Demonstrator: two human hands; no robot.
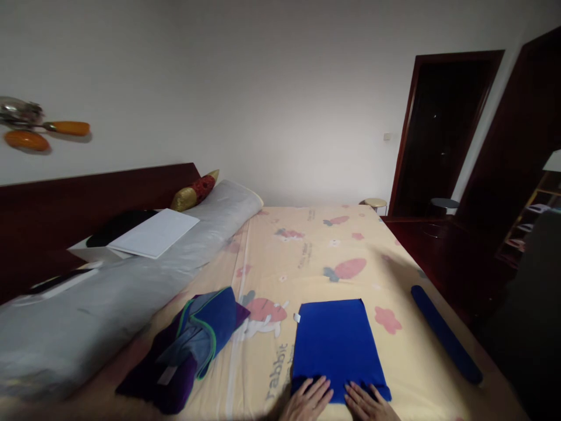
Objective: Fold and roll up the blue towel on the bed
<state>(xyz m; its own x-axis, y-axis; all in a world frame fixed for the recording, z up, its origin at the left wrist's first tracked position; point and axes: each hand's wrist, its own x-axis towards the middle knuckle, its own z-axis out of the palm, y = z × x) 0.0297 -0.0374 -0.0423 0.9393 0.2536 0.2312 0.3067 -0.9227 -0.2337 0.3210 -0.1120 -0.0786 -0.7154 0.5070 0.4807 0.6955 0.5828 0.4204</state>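
A blue cloth (335, 345) lies flat on the bed in a folded rectangle, a small white tag at its left edge. My left hand (309, 400) rests on its near left corner, fingers stretched out. On the near right part of the same edge lies my right hand (370, 403), its fingers also extended and slightly spread. The near edge of the cloth appears turned over under the fingertips. To the left is a crumpled pile of purple and blue cloths (219, 318), one with green trim. A dark blue rolled cloth (447, 333) lies at the right.
The bed sheet (315, 275) has carrot and rabbit prints. A long grey pillow (175, 280) runs along the headboard (109, 193), with a white flat box (154, 233) on it. Two stools, a pale one (376, 203) and a dark one (444, 203), stand near the door (447, 134).
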